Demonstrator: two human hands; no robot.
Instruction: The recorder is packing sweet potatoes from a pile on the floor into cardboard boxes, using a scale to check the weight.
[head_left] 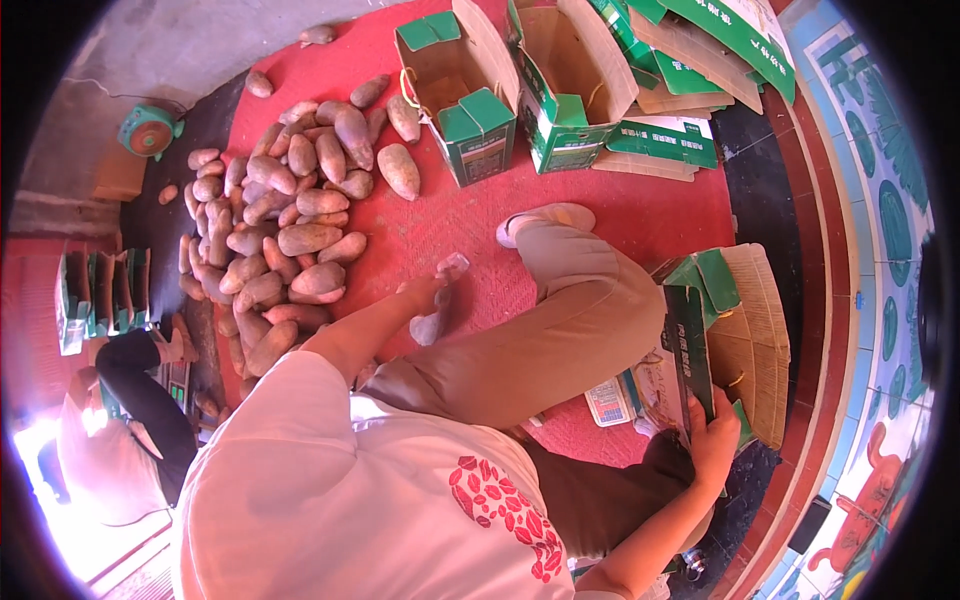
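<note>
On the red cloth's left side lies a heap of sweet potatoes (300, 210). Just right of its lower part, my left hand (428, 289) closes round a long pale sweet potato (429, 324), blurred, its ends showing past the fingers. My right hand (713, 440) grips the edge of a green and brown cardboard box (755, 350) at the right, fingers over the rim. My leg partly hides that box; its inside is not plain to see. A scale with a white keypad (607, 402) shows beside the box, near my knee.
Two open green boxes (478, 135) stand on the red cloth (440, 225) at the far side. Flattened green cartons (690, 90) are stacked right of them. A small green fan (150, 131) is by the left wall. Another person (110, 450) sits at the left.
</note>
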